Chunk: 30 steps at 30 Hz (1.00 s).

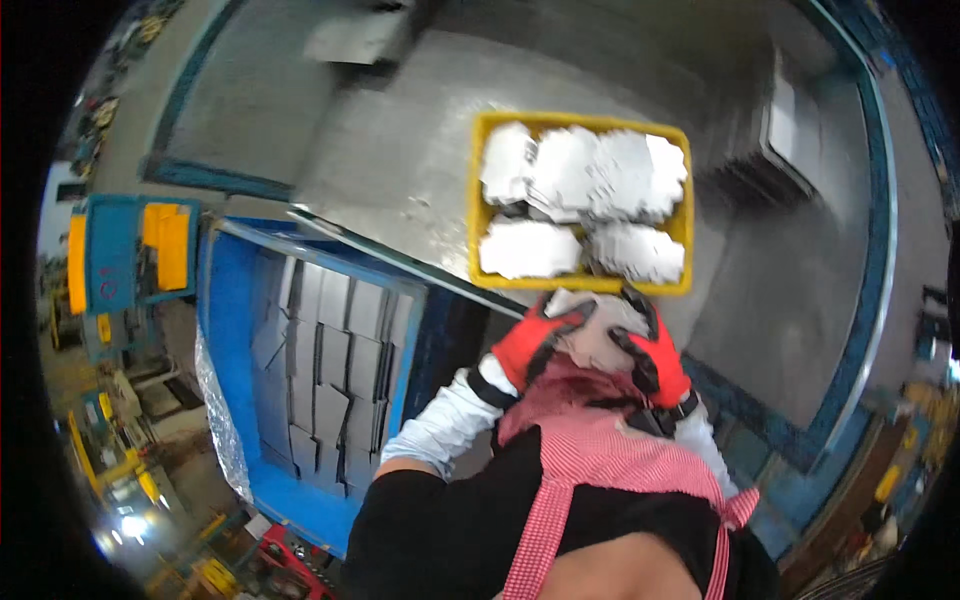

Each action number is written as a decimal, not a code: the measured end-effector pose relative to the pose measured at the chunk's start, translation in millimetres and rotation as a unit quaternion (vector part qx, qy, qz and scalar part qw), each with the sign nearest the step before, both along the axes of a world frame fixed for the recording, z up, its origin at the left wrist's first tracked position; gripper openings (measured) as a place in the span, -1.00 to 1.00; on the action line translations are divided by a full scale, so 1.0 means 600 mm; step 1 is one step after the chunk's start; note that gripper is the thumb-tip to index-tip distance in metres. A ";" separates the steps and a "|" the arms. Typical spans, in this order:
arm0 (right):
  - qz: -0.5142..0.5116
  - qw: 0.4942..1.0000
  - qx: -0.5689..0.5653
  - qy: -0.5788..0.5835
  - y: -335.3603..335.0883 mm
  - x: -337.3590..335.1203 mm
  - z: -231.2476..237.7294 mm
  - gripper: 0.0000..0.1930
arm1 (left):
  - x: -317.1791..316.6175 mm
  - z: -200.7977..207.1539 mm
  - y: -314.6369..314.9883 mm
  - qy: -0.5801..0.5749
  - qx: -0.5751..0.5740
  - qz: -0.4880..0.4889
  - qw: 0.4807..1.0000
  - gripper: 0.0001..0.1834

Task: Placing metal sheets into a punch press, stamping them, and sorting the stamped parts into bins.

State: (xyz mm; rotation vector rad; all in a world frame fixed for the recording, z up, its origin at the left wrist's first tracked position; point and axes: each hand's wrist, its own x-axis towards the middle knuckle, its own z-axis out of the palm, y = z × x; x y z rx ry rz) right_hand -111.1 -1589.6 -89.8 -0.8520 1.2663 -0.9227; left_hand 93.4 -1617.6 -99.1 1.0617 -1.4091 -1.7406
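Note:
Between my two gloved hands, close to my apron, is a flat grey sheet-metal piece [597, 335]. My left hand [537, 345], in a red glove with dark fingers, is closed on its left side. Gloved alike, my right hand [652, 352] grips the opposite side. Just beyond my hands stands a yellow crate [478, 225] on the metal table. Stacks of shiny flat metal plates [570, 170] with notched edges fill it in two rows. Whether I hold one piece or a few together cannot be made out.
Left of me, a blue bin [232, 330] holds many grey rectangular plates [335, 360] in stacked rows. A tall stack of metal sheets [785, 130] stands on the table [400, 170] at right. Another pale sheet [355, 38] lies at the far left. A raised blue edge [845, 400] borders the table.

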 end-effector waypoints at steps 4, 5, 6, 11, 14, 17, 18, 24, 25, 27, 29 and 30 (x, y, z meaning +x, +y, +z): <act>0.000 1.000 0.003 -0.003 -0.004 0.005 0.012 -0.32 | 0.016 -0.037 0.002 -0.117 -0.312 -0.035 0.942 -0.51; -0.008 1.000 0.012 -0.015 0.000 0.005 0.010 -0.32 | 0.012 -0.038 0.005 -0.117 -0.324 -0.037 0.938 -0.52; -0.012 0.999 0.021 -0.030 0.001 0.005 0.009 -0.32 | 0.013 -0.030 0.004 -0.121 -0.337 -0.035 0.933 -0.52; -0.002 0.999 0.030 -0.016 0.022 -0.002 -0.007 -0.34 | 0.016 -0.023 0.018 -0.115 -0.316 -0.038 0.941 -0.53; -0.003 1.000 0.028 -0.001 0.034 -0.005 -0.011 -0.30 | 0.015 -0.030 0.034 -0.101 -0.283 -0.022 0.954 -0.56; 0.007 0.999 0.031 0.013 0.041 -0.004 -0.005 -0.31 | 0.013 -0.019 0.046 -0.104 -0.282 -0.025 0.954 -0.55; 0.011 0.999 0.033 0.016 0.043 -0.005 -0.003 -0.31 | 0.012 -0.017 0.049 -0.103 -0.280 -0.022 0.954 -0.56; 0.017 0.999 0.018 0.032 0.067 -0.005 -0.006 -0.35 | 0.015 -0.020 0.072 -0.105 -0.268 -0.037 0.957 -0.58; 0.019 0.999 0.018 0.030 0.071 -0.005 -0.007 -0.35 | 0.016 -0.015 0.073 -0.115 -0.292 -0.042 0.949 -0.58; 0.024 0.999 0.016 0.029 0.079 -0.006 -0.010 -0.37 | 0.018 -0.016 0.079 -0.120 -0.311 -0.046 0.942 -0.58; 0.025 0.999 0.027 0.020 0.082 -0.003 -0.001 -0.38 | 0.019 -0.030 0.089 -0.110 -0.302 -0.043 0.946 -0.58; 0.023 0.999 0.035 0.015 0.085 -0.003 0.001 -0.39 | 0.019 -0.027 0.091 -0.116 -0.310 -0.044 0.943 -0.58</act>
